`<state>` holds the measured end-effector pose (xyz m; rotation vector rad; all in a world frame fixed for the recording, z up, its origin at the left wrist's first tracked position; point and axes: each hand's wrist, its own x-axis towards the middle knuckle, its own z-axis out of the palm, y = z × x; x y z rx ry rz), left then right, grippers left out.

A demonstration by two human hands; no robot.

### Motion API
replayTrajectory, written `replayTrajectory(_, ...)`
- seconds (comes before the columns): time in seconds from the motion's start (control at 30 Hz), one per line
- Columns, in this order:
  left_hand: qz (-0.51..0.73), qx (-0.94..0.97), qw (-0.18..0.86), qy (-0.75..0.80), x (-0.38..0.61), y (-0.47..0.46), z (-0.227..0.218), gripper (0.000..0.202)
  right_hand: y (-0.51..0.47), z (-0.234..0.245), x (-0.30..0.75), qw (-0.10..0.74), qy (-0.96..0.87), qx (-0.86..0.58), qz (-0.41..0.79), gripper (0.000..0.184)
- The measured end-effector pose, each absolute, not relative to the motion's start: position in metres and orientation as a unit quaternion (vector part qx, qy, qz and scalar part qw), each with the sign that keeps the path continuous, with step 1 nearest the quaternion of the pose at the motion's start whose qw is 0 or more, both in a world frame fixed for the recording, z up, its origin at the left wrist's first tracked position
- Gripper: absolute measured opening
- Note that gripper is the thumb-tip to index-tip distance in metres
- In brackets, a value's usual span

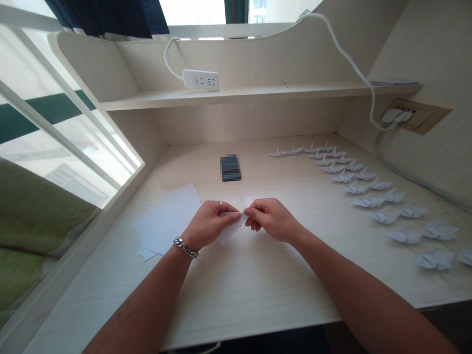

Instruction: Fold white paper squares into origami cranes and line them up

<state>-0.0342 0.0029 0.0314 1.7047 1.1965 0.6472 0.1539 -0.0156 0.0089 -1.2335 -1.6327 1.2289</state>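
Note:
Between my two hands is a small folded piece of white paper (229, 232), held just over the desk. My left hand (211, 221), with a ring and a chain bracelet, pinches it between thumb and fingers. The fingertips of my right hand (271, 218) are closed on the paper's right corner. Part of the paper is hidden behind my left fingers. To the left lies a loose pile of white paper sheets (167, 219). Folded white paper cranes (356, 188) stand in rows along the right side of the desk.
A dark phone-like object (230, 168), blurred out, lies beyond my hands. On the shelf (254, 92) sits a white power strip (200, 79). A white cable (346, 54) hangs down to a wall socket (415, 115) at right. White rails (55, 128) border the left side.

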Motion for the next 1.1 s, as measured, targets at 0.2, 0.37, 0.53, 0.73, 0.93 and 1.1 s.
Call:
replayTrajectory(0.2,0.249,0.685,0.479,0.488,-0.0340,0.0028,0.0314,0.029,-0.0162,0.0106,0.1521,0.375,-0.643,-0.471,0.473,0.023)
replayTrajectory(0.37,0.269,0.663,0.492,0.496,-0.0335,0.0030,0.0328,0.030,-0.0141,0.0094,0.1538,0.391,-0.610,-0.482,0.492,0.021)
replayTrajectory(0.53,0.271,0.665,0.486,0.498,-0.0340,0.0031,0.0312,0.032,-0.0152,0.0107,0.1536,0.386,-0.625,-0.475,0.485,0.020)
replayTrajectory(0.73,0.272,0.662,0.511,0.476,-0.0349,0.0032,0.0309,0.032,-0.0150,0.0095,0.1519,0.393,-0.606,-0.473,0.505,0.020)
replayTrajectory(0.93,0.291,0.645,0.505,0.495,-0.0325,0.0022,0.0306,0.030,-0.0161,0.0099,0.1494,0.407,-0.586,-0.469,0.521,0.019)
replayTrajectory(1.1,0.308,0.606,0.574,0.456,-0.0374,0.0047,0.0293,0.034,-0.0140,0.0098,0.1497,0.412,-0.559,-0.459,0.554,0.020)
